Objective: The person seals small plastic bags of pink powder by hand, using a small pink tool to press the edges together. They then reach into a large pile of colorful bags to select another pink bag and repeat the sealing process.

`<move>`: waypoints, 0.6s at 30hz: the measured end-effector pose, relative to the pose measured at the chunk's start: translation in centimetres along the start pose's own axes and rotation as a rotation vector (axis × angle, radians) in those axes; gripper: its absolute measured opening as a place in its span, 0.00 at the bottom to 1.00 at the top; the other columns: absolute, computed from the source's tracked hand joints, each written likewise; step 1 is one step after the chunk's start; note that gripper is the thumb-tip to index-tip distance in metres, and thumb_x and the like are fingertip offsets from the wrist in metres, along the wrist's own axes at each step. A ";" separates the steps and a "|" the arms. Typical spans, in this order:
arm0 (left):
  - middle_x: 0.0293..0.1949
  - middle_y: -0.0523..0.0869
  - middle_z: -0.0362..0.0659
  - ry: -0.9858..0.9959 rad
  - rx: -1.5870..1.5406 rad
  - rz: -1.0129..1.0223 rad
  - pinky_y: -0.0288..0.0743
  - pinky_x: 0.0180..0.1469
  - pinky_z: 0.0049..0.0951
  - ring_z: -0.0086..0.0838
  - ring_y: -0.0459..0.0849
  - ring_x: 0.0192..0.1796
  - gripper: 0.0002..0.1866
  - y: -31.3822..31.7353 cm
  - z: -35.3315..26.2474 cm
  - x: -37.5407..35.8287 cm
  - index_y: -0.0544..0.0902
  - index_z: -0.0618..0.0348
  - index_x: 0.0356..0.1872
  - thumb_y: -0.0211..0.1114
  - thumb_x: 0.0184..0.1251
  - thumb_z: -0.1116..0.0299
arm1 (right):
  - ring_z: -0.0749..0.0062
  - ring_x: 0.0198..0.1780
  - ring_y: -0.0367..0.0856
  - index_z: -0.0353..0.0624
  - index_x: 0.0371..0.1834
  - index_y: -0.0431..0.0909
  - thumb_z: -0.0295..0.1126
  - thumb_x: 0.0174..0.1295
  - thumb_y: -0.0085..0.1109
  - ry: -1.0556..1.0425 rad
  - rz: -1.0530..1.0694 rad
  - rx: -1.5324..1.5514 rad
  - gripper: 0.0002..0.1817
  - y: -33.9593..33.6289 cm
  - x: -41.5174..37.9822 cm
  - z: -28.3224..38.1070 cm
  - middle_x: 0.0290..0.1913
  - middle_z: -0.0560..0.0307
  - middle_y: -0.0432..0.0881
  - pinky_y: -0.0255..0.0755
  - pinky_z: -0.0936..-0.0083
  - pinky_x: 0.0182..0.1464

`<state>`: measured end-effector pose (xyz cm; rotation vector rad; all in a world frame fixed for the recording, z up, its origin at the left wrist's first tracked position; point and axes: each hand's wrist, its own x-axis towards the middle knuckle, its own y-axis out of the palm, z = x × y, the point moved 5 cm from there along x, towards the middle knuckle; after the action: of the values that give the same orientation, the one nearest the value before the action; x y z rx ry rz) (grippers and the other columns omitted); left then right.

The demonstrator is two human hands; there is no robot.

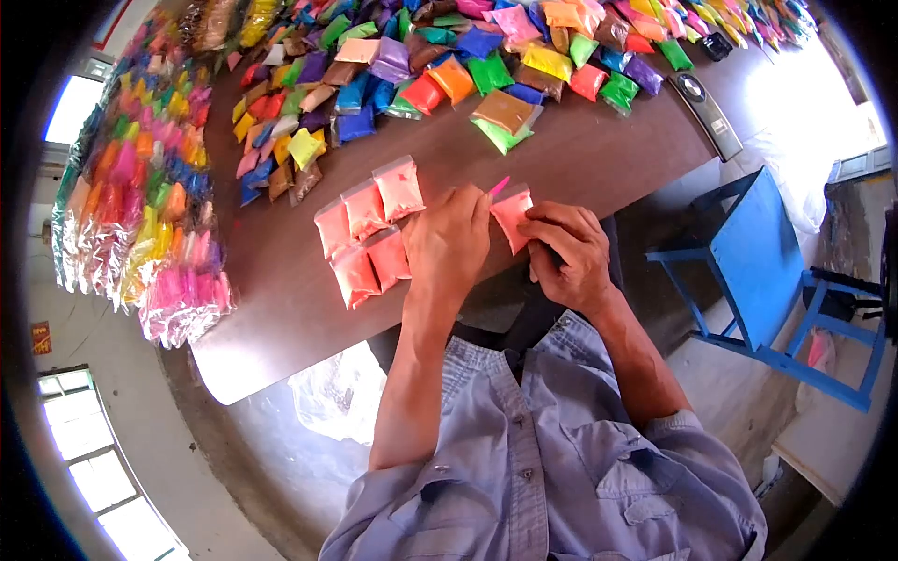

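My right hand [569, 251] pinches a small clear bag of salmon-pink filling [511, 221] by its right side, upright above the table's front edge. Just left of it, my left hand [449, 234] is closed with its back toward me. A thin bright pink pointed tool [500, 186] sticks out from its fingers; the rest of the tool is hidden. Several matching salmon-pink bags lie in two rows beside my left wrist, among them an upper bag [398, 188] and a lower bag [354, 275]. My left hand may cover part of the lower row.
Heaps of colourful small bags [491, 70] spread over the back of the brown table [281, 323]. Bundled packets [131, 178] are piled along its left side. At the right edge lies a black and silver device [703, 112]. A blue stool [758, 262] stands to the right.
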<state>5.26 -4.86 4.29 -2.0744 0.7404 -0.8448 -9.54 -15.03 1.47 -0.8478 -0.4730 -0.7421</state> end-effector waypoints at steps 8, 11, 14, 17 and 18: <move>0.30 0.86 0.51 -0.020 -0.107 0.021 0.77 0.34 0.42 0.49 0.87 0.34 0.08 0.2 -0.8 -1.4 0.83 0.61 0.33 0.70 0.69 0.69 | 0.59 0.50 0.86 0.47 0.46 0.88 0.17 0.45 0.71 -0.005 -0.008 -0.009 0.21 0.1 0.2 0.2 0.51 0.57 0.87 0.76 0.65 0.53; 0.29 0.87 0.51 -0.005 -0.092 -0.075 0.77 0.34 0.42 0.50 0.87 0.32 0.09 0.4 0.9 -1.0 0.82 0.62 0.32 0.70 0.70 0.68 | 0.59 0.50 0.87 0.46 0.45 0.87 0.18 0.46 0.71 -0.017 -0.007 -0.003 0.20 0.1 0.2 0.3 0.51 0.57 0.87 0.76 0.65 0.53; 0.31 0.87 0.52 -0.037 -0.109 -0.068 0.79 0.34 0.43 0.50 0.87 0.32 0.09 -0.7 0.2 -1.1 0.82 0.62 0.32 0.71 0.70 0.68 | 0.59 0.50 0.87 0.46 0.45 0.87 0.18 0.46 0.70 -0.011 -0.002 -0.012 0.20 0.0 0.2 0.3 0.50 0.57 0.87 0.76 0.65 0.53; 0.31 0.87 0.52 -0.044 -0.204 -0.045 0.79 0.35 0.43 0.51 0.88 0.33 0.08 -0.5 -0.9 -2.7 0.82 0.62 0.33 0.70 0.70 0.69 | 0.59 0.51 0.86 0.46 0.45 0.87 0.17 0.46 0.70 -0.003 0.003 -0.019 0.21 0.2 0.1 0.3 0.50 0.57 0.87 0.76 0.65 0.53; 0.31 0.87 0.52 -0.045 -0.204 -0.047 0.79 0.35 0.43 0.51 0.88 0.33 0.08 -0.3 -0.8 -2.9 0.82 0.62 0.33 0.70 0.70 0.69 | 0.59 0.51 0.86 0.46 0.45 0.87 0.17 0.46 0.70 0.005 0.002 -0.021 0.21 0.2 0.1 0.3 0.51 0.57 0.87 0.76 0.64 0.53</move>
<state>2.89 -2.90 4.06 -2.2919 0.7841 -0.7721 -9.36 -14.78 1.60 -0.8661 -0.4606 -0.7478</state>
